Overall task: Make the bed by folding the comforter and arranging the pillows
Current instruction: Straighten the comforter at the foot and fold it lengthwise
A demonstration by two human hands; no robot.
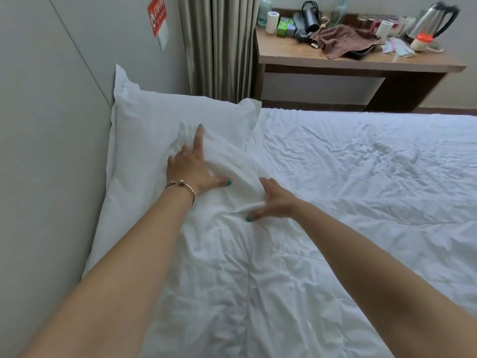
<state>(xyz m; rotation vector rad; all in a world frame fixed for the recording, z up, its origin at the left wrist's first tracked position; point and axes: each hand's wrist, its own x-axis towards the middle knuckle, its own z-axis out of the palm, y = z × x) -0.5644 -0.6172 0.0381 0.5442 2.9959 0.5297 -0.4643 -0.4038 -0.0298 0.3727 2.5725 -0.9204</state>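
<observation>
A white pillow (160,130) lies against the wall at the bed's head. The comforter (322,177) corner overlaps the pillow, bunched between both hands. The left hand (189,167) presses flat, grip wide; the right hand (275,201) pinches a fold, likely to square it.

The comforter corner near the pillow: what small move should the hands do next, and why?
Probably draw the comforter corner flat over the pillow. The left hand lies on a raised fold, index finger straight, and the right hand grips the bunched cloth beside it, so the edge is not yet smooth.
</observation>
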